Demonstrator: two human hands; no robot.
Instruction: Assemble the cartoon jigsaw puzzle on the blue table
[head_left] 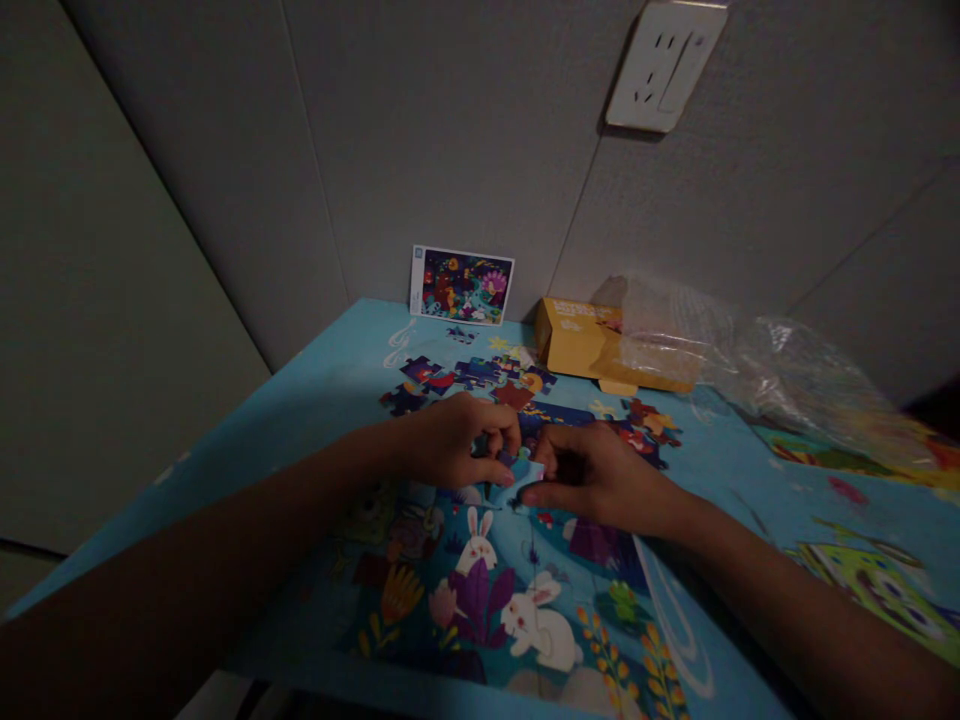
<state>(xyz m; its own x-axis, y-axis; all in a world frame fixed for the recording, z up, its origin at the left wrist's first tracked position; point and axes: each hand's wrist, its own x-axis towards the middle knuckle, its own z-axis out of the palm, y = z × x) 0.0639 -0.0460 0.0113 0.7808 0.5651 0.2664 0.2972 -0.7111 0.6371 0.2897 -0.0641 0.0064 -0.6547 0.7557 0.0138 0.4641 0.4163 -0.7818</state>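
Note:
My left hand (461,440) and my right hand (596,475) meet over the upper edge of a partly joined jigsaw puzzle (536,575). Between their fingertips is a light blue puzzle piece (531,474), and both hands are closed in a pinch on it. How many pieces are held there is hard to see in the dim light. White rabbits, purple leaves and plants show on the joined part below. Beyond my hands lie loose or partly joined pieces (424,372), with another cluster (651,428) past my right hand.
A picture card (463,287) leans on the wall at the back. To its right lie a yellow box (577,345) and a crumpled clear plastic bag (787,370). The table has a blue patterned cover (315,410). A socket plate (666,65) is on the wall.

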